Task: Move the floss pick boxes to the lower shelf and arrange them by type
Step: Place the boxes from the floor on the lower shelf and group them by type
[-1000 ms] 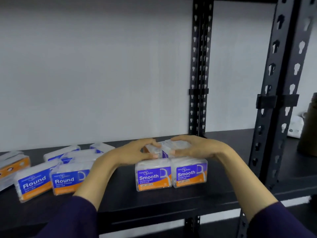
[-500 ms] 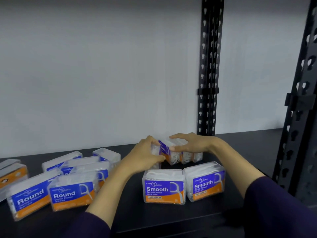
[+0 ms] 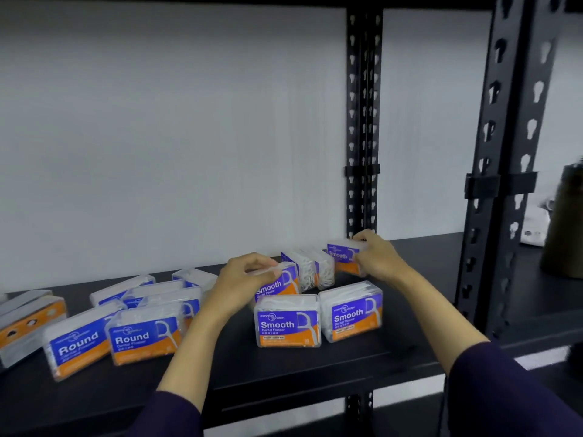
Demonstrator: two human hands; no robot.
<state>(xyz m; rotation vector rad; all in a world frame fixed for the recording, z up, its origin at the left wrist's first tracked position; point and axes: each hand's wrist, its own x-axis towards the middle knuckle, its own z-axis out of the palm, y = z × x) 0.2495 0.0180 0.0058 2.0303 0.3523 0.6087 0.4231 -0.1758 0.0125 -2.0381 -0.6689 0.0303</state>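
The left hand (image 3: 249,280) is curled over the top of a clear plastic floss pick box with a blue and orange "Smooth" label (image 3: 277,285), fingers and thumb gripping its lid edge; the box tilts slightly and sits just behind the front row. The right hand (image 3: 377,258) grips another clear "Smooth" box (image 3: 342,257) further back on the shelf, near the rear black perforated upright (image 3: 362,121), fingers wrapped over its top right corner. Between the two held boxes stand two more clear boxes turned edge-on (image 3: 312,271), white picks showing through their sides.

In front, two "Smooth" boxes stand upright and side by side, labels forward: one straight (image 3: 287,323), the other (image 3: 351,310) angled a little to the right and just beside it. All rest on the black metal shelf (image 3: 315,364).

To the left, well apart from the "Smooth" group, is a loose cluster of "Round" labelled boxes (image 3: 145,337), some upright, some leaning, with more behind them. At the far left edge lies a box showing an orange face (image 3: 28,326). Dark purple sleeves (image 3: 504,392) cover both forearms. A white wall (image 3: 173,137) backs the shelf, and a second black upright (image 3: 508,152) stands nearer on the right.
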